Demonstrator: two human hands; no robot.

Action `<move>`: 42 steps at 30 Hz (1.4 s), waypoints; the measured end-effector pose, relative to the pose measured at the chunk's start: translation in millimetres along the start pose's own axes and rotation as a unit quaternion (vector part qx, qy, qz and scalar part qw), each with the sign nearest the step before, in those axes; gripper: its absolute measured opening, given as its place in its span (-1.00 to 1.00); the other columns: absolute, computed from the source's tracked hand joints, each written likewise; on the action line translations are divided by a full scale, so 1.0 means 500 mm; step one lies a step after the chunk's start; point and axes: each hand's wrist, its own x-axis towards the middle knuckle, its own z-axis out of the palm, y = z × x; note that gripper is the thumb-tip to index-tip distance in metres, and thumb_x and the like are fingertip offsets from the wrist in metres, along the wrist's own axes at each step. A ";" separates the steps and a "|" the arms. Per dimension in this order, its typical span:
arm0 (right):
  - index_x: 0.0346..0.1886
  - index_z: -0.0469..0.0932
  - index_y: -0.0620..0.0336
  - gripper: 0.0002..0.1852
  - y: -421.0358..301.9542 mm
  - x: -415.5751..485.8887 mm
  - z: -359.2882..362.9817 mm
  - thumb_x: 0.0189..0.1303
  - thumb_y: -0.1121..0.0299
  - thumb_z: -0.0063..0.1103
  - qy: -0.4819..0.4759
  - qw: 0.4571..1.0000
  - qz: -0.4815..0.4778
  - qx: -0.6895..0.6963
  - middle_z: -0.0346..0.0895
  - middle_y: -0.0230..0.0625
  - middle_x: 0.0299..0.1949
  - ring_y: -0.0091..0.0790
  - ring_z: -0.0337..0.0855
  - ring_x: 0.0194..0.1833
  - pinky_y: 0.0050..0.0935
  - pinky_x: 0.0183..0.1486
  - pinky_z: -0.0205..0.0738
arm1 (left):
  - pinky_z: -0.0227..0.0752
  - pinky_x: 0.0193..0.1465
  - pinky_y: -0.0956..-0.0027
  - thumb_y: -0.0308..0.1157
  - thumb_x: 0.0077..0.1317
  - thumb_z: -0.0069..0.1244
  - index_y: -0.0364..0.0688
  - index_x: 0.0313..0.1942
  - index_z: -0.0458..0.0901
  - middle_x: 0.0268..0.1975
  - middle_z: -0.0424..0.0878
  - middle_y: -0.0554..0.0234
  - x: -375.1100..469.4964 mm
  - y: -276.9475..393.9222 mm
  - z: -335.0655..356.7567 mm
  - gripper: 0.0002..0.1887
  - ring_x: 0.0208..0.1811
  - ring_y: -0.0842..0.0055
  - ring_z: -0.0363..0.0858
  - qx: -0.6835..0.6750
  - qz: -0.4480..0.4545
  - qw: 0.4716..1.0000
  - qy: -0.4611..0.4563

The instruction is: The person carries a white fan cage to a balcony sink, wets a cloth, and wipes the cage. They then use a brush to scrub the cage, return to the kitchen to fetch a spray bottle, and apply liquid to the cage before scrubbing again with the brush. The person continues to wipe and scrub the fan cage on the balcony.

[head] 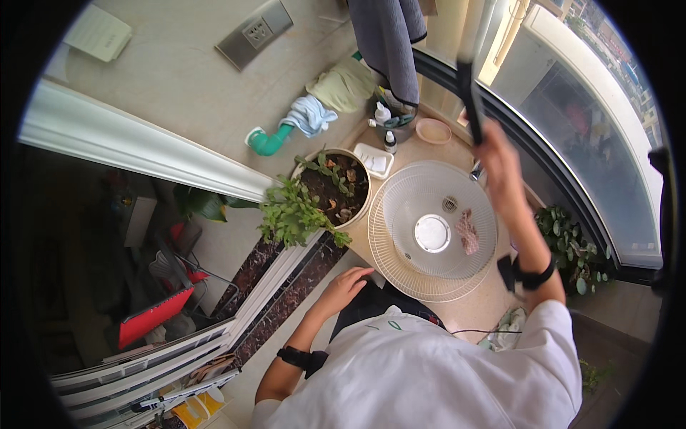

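My right hand [501,169] is raised beside the window and has its fingers around a long dark handle [470,102]. Motion blurs both, and the far end of the handle cannot be made out. Below and left of it, a round white wire fan grille [378,236] with a pale disc [432,234] at its centre lies over a washbasin [415,198]. A crumpled pinkish cloth [467,233] lies within the grille's outline. My left hand [340,289] hangs low by the counter's front edge, fingers extended, with nothing in it.
A potted plant [343,193] stands left of the basin. Behind are a white soap dish [374,161], a pink oval dish [433,131] and a pot of bottles [394,128]. A grey towel [394,48] hangs above. Round-leaved foliage [571,241] grows by the window.
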 end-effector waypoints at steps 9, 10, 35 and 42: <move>0.39 0.19 0.13 -0.48 0.377 -0.471 0.182 0.36 0.47 -0.12 -0.177 0.913 0.363 -0.050 0.42 -0.32 -0.60 -0.44 0.47 -0.61 -0.43 -0.49 0.41 | 0.30 0.21 0.13 -0.37 0.28 0.04 -0.33 0.27 0.16 0.14 0.34 -0.19 0.133 -0.105 0.135 -0.39 0.17 0.04 0.38 0.096 -0.114 0.982 0.115; 0.39 0.19 0.14 -0.49 0.383 -0.477 0.200 0.37 0.47 -0.13 -0.157 0.912 0.378 -0.013 0.43 -0.32 -0.61 -0.44 0.47 -0.62 -0.43 -0.50 0.41 | 0.30 0.21 0.13 -0.36 0.30 0.03 -0.33 0.27 0.15 0.15 0.33 -0.23 0.146 -0.122 0.144 -0.39 0.17 0.04 0.39 0.053 -0.141 0.983 0.108; 0.44 0.09 0.00 -0.38 0.270 -0.417 0.474 0.31 0.34 -0.05 -0.157 0.825 0.444 -0.314 0.55 -0.03 -0.56 0.04 0.58 -0.54 -0.05 -0.43 0.44 | 0.33 -0.83 0.49 -0.48 0.36 -0.33 -0.31 0.08 0.22 -0.38 0.62 0.01 0.245 -0.252 0.145 -0.70 -0.77 0.52 0.47 -0.338 -0.268 0.902 -0.004; 0.44 0.07 0.07 -0.38 0.257 -0.394 0.489 0.31 0.34 -0.09 -0.167 0.757 0.529 -0.345 0.56 0.05 -0.51 0.04 0.61 -0.47 -0.05 -0.39 0.45 | 0.36 -0.81 0.45 -0.50 0.35 -0.31 -0.32 0.10 0.21 -0.38 0.62 0.01 0.243 -0.269 0.152 -0.68 -0.76 0.47 0.49 -0.350 -0.277 0.895 -0.013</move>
